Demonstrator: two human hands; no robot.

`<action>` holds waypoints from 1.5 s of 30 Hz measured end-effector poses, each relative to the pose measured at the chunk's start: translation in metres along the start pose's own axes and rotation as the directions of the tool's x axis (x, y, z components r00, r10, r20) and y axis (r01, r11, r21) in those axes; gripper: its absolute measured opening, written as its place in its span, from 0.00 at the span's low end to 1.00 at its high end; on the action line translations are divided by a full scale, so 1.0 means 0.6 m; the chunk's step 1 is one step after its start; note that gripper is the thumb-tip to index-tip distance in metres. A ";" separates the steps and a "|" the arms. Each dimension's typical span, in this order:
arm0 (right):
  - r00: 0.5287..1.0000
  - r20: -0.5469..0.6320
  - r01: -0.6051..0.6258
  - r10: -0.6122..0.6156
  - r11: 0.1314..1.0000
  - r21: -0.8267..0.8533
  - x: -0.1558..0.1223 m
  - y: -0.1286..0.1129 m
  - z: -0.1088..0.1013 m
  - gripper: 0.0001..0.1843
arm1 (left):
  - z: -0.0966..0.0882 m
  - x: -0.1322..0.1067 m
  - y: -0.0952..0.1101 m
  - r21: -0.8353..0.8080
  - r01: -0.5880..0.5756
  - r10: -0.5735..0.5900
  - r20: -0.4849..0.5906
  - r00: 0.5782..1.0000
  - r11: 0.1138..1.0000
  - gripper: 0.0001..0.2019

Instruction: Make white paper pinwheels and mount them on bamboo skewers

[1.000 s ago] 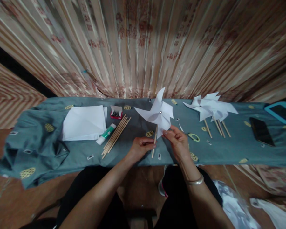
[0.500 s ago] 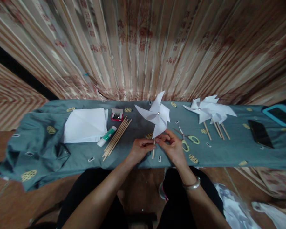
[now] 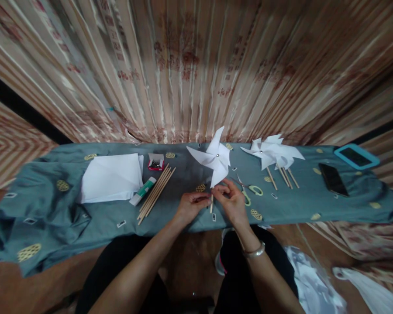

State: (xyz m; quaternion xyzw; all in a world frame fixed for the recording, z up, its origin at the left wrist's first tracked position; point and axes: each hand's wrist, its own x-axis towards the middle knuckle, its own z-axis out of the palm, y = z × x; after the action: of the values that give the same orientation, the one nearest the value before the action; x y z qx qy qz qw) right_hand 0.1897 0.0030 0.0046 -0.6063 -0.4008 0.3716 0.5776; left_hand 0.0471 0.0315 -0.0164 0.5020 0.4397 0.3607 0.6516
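A white paper pinwheel (image 3: 212, 159) with a silver pin at its centre stands upright before me on a thin wooden stick (image 3: 211, 205). My left hand (image 3: 191, 207) pinches the stick from the left, just below the paper blades. On the other side, the fingers of my right hand (image 3: 231, 200) close on the same stick, slightly higher. Scissors (image 3: 249, 189) with pale green handles lie beside my right hand, blades partly spread. Several wooden sticks (image 3: 156, 195) lie in a loose bundle to the left of my hands.
Left on the cloth-covered table (image 3: 111, 218) lie stacked white paper (image 3: 109, 178), a green-and-white glue stick (image 3: 143, 191) and a small box of pins (image 3: 156, 162). Several finished pinwheels (image 3: 271, 150) lie right, then a dark phone (image 3: 333, 179) and a blue-framed tablet (image 3: 356, 156). A pleated curtain (image 3: 183, 69) hangs behind.
The camera view has turned slightly to the right, so the table items appear shifted left. Both hands keep their hold on the pinwheel's stick, with little visible movement.
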 end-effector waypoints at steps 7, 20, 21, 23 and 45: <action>0.987 -0.140 0.043 -0.079 0.969 -0.244 0.076 -0.037 -0.087 0.29 | -0.006 -0.004 0.005 0.009 -0.021 0.021 0.001 1.000 1.000 0.13; 0.961 -0.231 -0.148 -0.152 0.420 -0.895 0.227 -0.003 -0.274 0.26 | -0.011 -0.011 0.019 0.099 -0.054 0.052 0.020 0.998 0.994 0.11; 0.960 -0.238 -0.161 -0.147 0.407 -0.899 0.232 0.004 -0.278 0.26 | -0.010 -0.011 0.019 0.103 -0.052 0.051 0.021 0.999 0.993 0.11; 0.957 -0.254 -0.180 -0.142 0.397 -0.900 0.239 0.018 -0.282 0.25 | -0.008 -0.011 0.018 0.104 -0.047 0.045 0.022 0.999 0.993 0.11; 0.934 -0.061 0.114 -0.351 0.457 -0.882 0.153 0.007 -0.182 0.22 | 0.001 -0.028 0.014 0.129 -0.100 0.099 0.016 0.995 0.987 0.07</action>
State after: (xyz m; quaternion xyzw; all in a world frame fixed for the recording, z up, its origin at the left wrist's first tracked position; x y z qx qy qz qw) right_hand 0.3267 0.0431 0.0077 -0.7915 -0.5410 -0.0384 0.2818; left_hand 0.0417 0.0181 -0.0047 0.5663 0.4335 0.3608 0.6010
